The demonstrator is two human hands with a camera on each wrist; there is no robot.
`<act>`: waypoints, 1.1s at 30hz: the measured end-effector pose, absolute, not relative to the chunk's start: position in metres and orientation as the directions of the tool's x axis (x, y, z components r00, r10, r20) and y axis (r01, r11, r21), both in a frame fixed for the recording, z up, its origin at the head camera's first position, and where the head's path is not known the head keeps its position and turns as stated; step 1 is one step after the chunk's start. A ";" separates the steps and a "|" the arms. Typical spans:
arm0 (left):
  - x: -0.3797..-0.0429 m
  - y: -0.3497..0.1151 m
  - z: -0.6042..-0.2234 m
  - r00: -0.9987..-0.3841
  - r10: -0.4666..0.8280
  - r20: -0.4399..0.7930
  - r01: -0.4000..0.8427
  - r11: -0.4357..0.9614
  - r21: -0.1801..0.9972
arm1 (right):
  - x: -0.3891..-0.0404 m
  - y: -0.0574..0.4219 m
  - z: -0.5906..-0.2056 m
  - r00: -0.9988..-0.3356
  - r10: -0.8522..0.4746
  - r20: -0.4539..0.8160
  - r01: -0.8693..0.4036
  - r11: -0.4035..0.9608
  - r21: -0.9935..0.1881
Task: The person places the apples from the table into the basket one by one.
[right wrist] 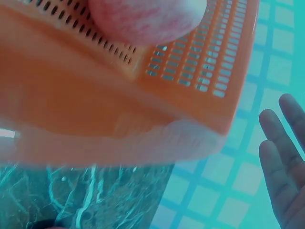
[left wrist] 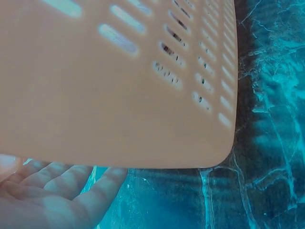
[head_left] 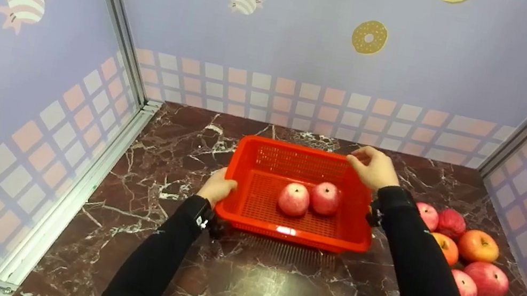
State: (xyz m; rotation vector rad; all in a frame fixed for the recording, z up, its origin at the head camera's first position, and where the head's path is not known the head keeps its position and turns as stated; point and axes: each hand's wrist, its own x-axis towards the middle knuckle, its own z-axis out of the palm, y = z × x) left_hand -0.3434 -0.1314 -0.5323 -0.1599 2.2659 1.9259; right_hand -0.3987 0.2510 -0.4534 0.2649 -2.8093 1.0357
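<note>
A red plastic basket (head_left: 294,234) with slotted walls is in the middle of the head view, over the marbled tabletop. Two pinkish-red apples, one (head_left: 294,200) nearer and one (head_left: 325,198) beside it, lie inside towards its right half. My left hand (head_left: 217,187) grips the basket's left side, thumb over the rim. In the left wrist view its fingers (left wrist: 107,186) reach below the basket's edge. Above the far right corner is my right hand (head_left: 374,170), holding nothing. The right wrist view shows its fingers (right wrist: 281,138) extended, apart from the basket.
On the right of the tabletop (head_left: 116,247) sits a group of fruit: several red apples (head_left: 486,281) and orange-yellow fruits (head_left: 478,246), partly behind the right sleeve (head_left: 428,275). Patterned panels (head_left: 282,43) enclose the back and both sides.
</note>
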 end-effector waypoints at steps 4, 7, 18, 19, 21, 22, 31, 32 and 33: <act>-0.343 -0.131 -0.532 -0.982 0.020 -0.189 -0.183 0.168 0.969 | -0.398 0.265 -0.455 -0.977 -0.087 0.196 -0.194 0.748 -0.635; -0.343 -0.131 -0.532 -0.981 0.023 -0.191 -0.185 0.171 0.968 | -0.396 0.275 -0.457 -0.980 -0.067 0.189 -0.175 0.752 -0.636; -0.345 -0.133 -0.530 -0.983 0.037 -0.182 -0.172 0.188 0.967 | -0.385 0.311 -0.469 -0.990 0.020 0.143 -0.072 0.792 -0.606; -0.345 -0.133 -0.531 -0.983 0.039 -0.181 -0.170 0.193 0.966 | -0.384 0.315 -0.471 -0.991 0.026 0.131 -0.059 0.798 -0.600; -0.344 -0.133 -0.531 -0.982 0.041 -0.182 -0.170 0.199 0.965 | -0.382 0.322 -0.475 -0.993 0.038 0.110 -0.033 0.814 -0.580; -0.344 -0.133 -0.531 -0.983 0.039 -0.182 -0.171 0.199 0.965 | -0.382 0.325 -0.477 -0.994 0.044 0.100 -0.021 0.820 -0.572; -0.342 -0.132 -0.531 -0.981 0.018 -0.196 -0.189 0.184 0.965 | -0.380 0.347 -0.493 -0.981 0.196 0.002 0.175 0.882 -0.438; -0.343 -0.132 -0.532 -0.980 0.018 -0.196 -0.189 0.183 0.965 | -0.379 0.349 -0.494 -0.976 0.216 -0.014 0.201 0.882 -0.426; -0.343 -0.132 -0.532 -0.980 0.019 -0.196 -0.190 0.182 0.965 | -0.378 0.351 -0.495 -0.972 0.234 -0.029 0.225 0.882 -0.415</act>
